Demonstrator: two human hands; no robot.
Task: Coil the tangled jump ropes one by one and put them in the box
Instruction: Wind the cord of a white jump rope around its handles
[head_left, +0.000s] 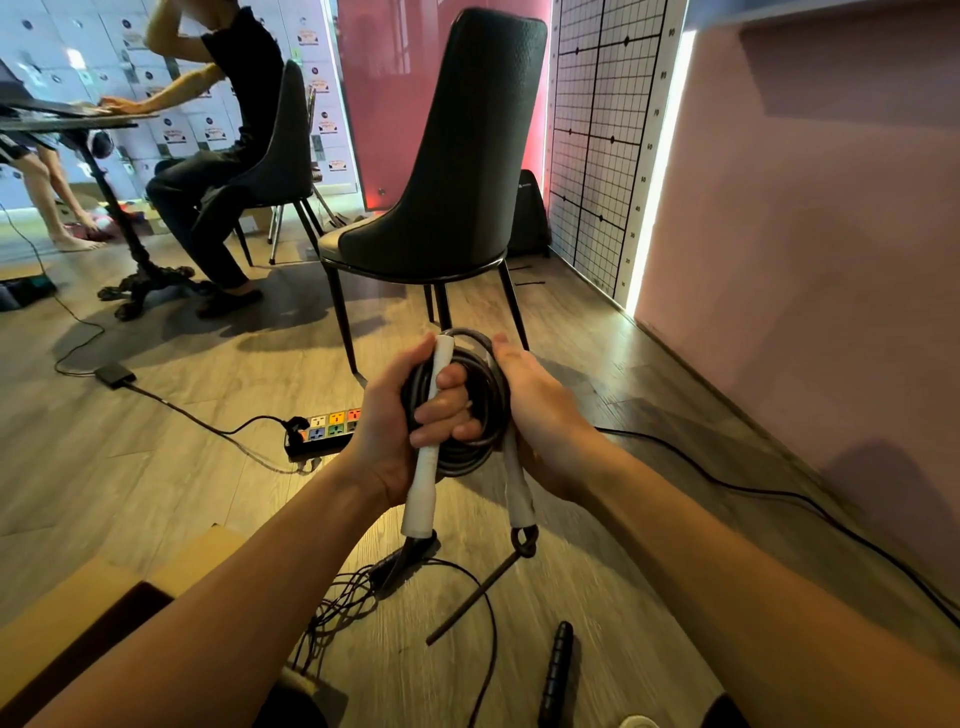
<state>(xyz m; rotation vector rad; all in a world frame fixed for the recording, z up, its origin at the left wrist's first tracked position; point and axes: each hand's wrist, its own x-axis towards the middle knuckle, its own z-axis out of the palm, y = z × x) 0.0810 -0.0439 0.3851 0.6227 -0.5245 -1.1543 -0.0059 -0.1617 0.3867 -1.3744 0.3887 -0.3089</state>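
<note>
Above the wooden floor (597, 649), left hand (400, 415) grips coiled rope (467, 447).

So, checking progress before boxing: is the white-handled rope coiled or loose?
Coiled: the white-handled rope forms round loops held between left hand and right hand.
</note>
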